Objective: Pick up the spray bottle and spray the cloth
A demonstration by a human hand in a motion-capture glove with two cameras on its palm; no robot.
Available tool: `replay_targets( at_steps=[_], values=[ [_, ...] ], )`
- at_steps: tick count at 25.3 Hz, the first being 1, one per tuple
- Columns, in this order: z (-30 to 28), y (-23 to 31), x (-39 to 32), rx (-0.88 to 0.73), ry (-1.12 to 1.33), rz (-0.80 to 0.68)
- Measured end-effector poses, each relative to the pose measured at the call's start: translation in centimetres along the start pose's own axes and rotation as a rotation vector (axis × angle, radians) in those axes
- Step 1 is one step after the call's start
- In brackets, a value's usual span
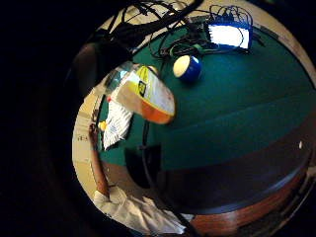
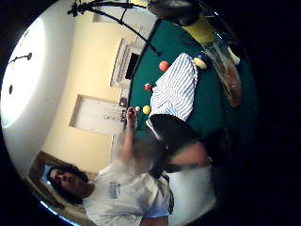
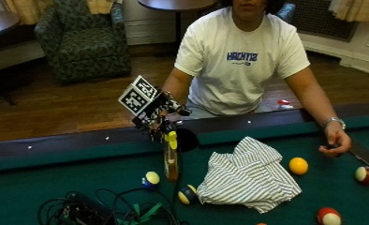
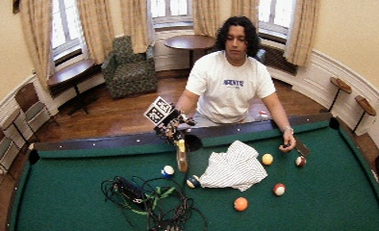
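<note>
Fingers (image 3: 161, 125) of the gloved right hand (image 3: 158, 119) were curled around the yellow top of the spray bottle (image 3: 171, 161), which stood upright above the green bench (image 3: 60, 180) just left of the striped cloth (image 3: 250, 177) in the outside view. From the little finger side palm view, the spray bottle (image 1: 148, 94) was close to the palm, with a blue ball (image 1: 187, 67) on the felt beside it. From the thumb side palm view, the striped cloth (image 2: 175, 89) lay on the bench among several balls.

Outside views facing person across table (image 3: 60, 187)
</note>
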State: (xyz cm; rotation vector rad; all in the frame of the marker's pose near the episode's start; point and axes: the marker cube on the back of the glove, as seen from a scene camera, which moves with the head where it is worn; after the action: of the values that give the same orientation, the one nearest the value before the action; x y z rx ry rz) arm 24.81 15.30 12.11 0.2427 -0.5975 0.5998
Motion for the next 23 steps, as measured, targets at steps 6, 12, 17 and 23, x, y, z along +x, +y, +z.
replay_targets(
  at_steps=[6,12,17,23],
  values=[
    [1.3,0.2,1.7,0.133,-0.185,0.140],
    [1.8,0.4,3.7,0.199,-0.217,0.256],
    [2.2,0.4,3.9,0.185,-0.221,0.269],
    [2.6,0.2,3.2,0.159,-0.241,0.235]
  ],
)
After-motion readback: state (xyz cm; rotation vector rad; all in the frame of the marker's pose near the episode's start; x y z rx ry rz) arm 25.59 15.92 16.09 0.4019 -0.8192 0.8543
